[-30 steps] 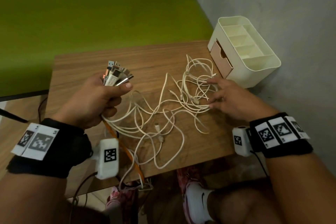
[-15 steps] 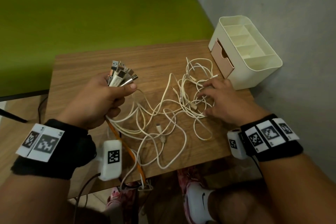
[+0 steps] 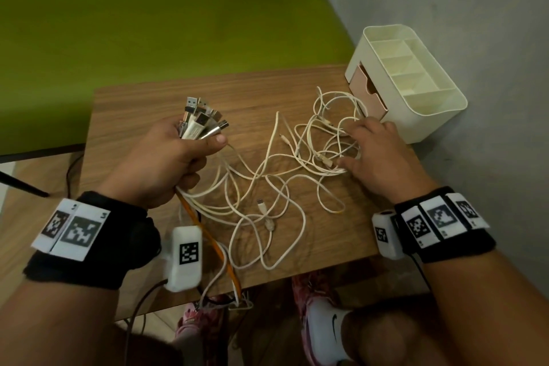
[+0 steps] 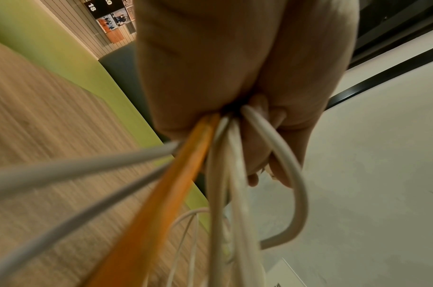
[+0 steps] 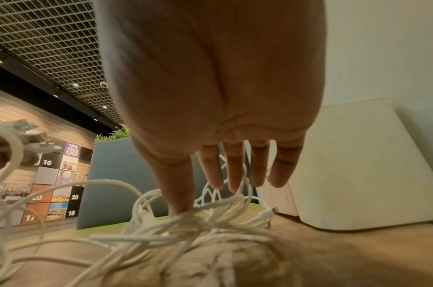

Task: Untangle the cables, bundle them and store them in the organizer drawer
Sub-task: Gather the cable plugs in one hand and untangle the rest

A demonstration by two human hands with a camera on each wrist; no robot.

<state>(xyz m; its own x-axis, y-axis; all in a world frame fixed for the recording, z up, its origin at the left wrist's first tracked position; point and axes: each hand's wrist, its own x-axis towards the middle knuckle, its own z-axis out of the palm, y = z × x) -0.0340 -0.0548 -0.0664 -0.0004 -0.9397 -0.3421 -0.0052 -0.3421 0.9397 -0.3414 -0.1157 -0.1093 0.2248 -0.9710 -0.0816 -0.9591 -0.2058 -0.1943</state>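
Observation:
My left hand [image 3: 166,160] grips a bunch of cable ends, their USB plugs [image 3: 202,120] sticking up out of the fist. White cables and one orange cable [image 4: 161,194] trail down from that left hand [image 4: 222,77]. A tangle of white cables [image 3: 279,184] sprawls over the wooden table [image 3: 133,110]. My right hand [image 3: 368,154] rests on the right part of the tangle with fingers spread and nearly straight. In the right wrist view the thumb of the right hand [image 5: 222,165] presses into the cable heap [image 5: 185,223]. The cream organizer [image 3: 416,83], its pink drawer [image 3: 367,86] slightly out, stands at the back right.
A green padded bench [image 3: 148,18] lies behind the table and a grey wall [image 3: 475,9] runs along the right. Some cables hang over the table's near edge [image 3: 234,297]. My knees and shoes [image 3: 323,327] show below it.
My right hand has slid left and forward onto the cable tangle, pushing the loops closer together. The left hand has lifted slightly with the plug ends still in its grip.

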